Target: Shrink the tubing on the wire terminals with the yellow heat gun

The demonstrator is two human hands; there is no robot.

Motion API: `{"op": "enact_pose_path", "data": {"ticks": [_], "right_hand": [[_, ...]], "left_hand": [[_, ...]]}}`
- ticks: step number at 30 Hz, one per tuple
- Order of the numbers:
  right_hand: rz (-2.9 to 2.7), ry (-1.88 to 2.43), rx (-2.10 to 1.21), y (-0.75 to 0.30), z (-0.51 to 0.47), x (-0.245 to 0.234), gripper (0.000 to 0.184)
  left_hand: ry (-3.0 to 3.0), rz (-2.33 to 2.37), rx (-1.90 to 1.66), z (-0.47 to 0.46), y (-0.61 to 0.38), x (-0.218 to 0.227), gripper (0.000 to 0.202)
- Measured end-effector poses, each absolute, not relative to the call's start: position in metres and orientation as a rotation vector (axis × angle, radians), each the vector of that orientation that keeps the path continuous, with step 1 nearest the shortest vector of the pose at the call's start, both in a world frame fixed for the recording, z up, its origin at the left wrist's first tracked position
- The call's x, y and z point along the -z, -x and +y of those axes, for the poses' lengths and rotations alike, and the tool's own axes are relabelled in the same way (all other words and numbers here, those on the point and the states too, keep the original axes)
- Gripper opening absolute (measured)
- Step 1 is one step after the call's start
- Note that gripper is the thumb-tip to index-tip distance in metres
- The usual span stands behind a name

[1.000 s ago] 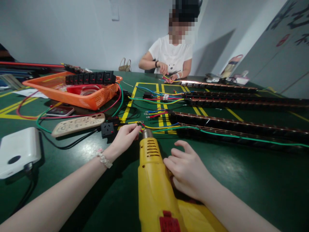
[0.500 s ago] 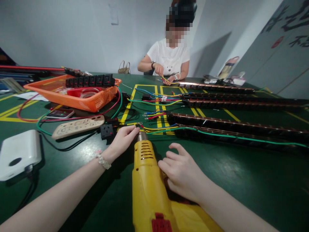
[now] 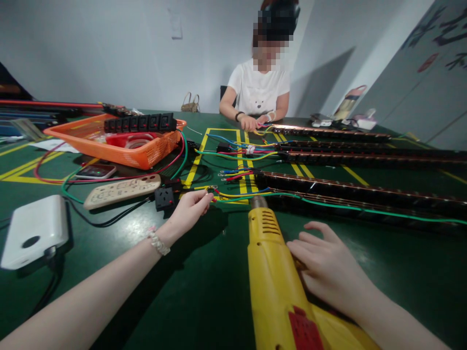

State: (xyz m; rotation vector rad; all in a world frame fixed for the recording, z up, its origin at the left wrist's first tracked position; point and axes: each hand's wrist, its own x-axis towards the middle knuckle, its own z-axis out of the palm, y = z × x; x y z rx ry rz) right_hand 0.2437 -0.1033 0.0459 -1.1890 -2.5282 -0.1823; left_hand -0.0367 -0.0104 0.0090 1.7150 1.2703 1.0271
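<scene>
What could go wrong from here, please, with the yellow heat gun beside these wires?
First, the heat gun has its metal nozzle apparently close to the wires. If it is hot, which the picture cannot show, their insulation might soften or scorch.

Second, the bare left hand pinches the wires to one side of that nozzle, so a sideways swing of the gun by the right hand could burn it.
</scene>
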Motion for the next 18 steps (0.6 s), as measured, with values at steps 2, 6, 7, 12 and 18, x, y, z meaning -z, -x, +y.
{"op": "enact_pose_path", "data": {"ticks": [2,6,7,12,18], "right_hand": [[-2.51,1.214,0.219,-0.261,-0.107,-0.048,0.026],[-2.528,1.305,0.283,-0.288,-0.112,-0.049,0.025],[-2.532,1.33,0.29,-0.291,-0.113,-0.048,0.024],[-2.49,1.3,0.266,-0.283,-0.116,-0.046,0.029],[-2.631,1.043,0.253,-0.271,-0.128,-0.045,0.021]], "left_hand": [[-1.733,1.277,-1.012,-0.013,0.035,-0.012,0.039],[-1.91,1.399,-0.967,-0.018,0.033,-0.016,0.038],[-1.988,1.439,-0.95,-0.019,0.033,-0.016,0.038],[-2.423,1.6,-0.686,-0.025,0.034,-0.017,0.036],[-2.852,1.716,-0.615,-0.028,0.025,-0.015,0.016]]}}
